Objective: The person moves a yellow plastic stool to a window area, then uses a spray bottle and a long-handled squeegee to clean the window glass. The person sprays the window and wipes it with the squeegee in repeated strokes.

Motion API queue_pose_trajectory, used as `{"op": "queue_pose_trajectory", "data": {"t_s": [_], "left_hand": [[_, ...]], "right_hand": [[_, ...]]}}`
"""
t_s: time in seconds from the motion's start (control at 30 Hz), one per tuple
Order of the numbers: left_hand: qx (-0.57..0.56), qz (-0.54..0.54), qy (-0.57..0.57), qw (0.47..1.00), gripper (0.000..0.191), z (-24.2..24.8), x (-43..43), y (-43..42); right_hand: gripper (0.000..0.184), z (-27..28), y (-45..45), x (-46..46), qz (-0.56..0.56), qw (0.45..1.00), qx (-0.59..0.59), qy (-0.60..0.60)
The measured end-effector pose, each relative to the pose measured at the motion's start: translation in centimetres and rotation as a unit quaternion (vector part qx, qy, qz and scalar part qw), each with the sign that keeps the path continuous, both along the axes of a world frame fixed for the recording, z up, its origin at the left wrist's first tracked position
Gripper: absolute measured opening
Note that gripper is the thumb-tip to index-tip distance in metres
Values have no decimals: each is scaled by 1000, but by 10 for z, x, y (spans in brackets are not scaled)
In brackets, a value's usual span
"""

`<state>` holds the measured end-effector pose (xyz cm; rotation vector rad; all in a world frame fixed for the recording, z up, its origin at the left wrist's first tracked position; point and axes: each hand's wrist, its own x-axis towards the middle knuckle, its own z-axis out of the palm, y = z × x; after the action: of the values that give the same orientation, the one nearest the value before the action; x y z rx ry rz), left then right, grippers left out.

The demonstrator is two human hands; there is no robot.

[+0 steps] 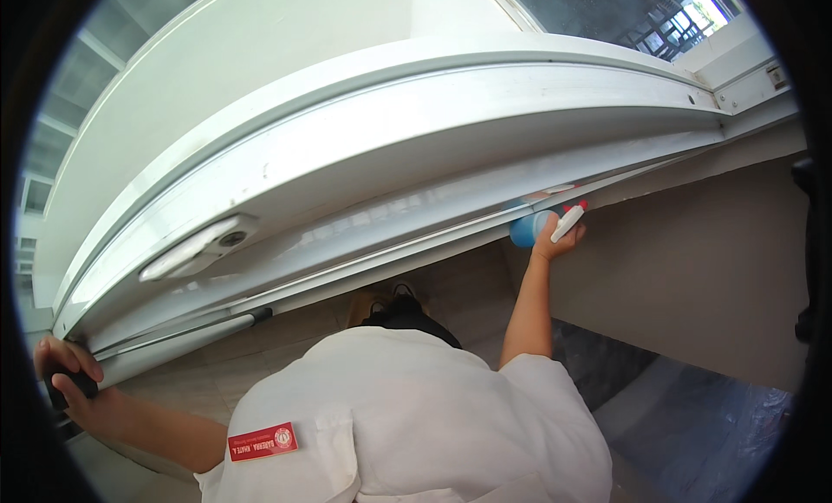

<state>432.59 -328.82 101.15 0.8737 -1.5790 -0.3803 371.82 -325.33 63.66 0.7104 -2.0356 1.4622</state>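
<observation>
My left hand (68,370) is at the far left, wrapped around the black end of a push bar (182,344) that runs along the lower edge of a white-framed door or window. At the right, my right hand (560,238) grips a spray bottle (532,229) with blue liquid, a white trigger and a red nozzle. The bottle is close to the lower frame, where a pane reflects part of it. A white latch handle (195,249) sits on the white frame (416,119) between my hands.
A dark glass pane (585,12) is at the top right, with furniture visible in it. A plain grey-brown panel (689,275) stands to the right of my right hand. Clear plastic sheeting (708,425) is at the lower right. Floor tiles (292,340) lie around my feet.
</observation>
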Motion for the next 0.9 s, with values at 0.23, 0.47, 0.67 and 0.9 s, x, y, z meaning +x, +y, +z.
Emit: {"op": "queue_pose_trajectory", "data": {"t_s": [0.23,0.47,0.67,0.9], "left_hand": [[-28,12,35,999,42,-4,2,-2],[-36,6,47,998,43,-4,-3,-1],[-58,15,53,997,44,-10,-5,-3],[-57,-15,34,998,46,-9,2,-8]], "right_hand": [[40,0,6,5,23,999,23,7],[68,-27,20,7,71,996,26,-52],[84,-35,38,5,140,981,45,-125],[99,-16,48,1,234,938,131,-219]]}}
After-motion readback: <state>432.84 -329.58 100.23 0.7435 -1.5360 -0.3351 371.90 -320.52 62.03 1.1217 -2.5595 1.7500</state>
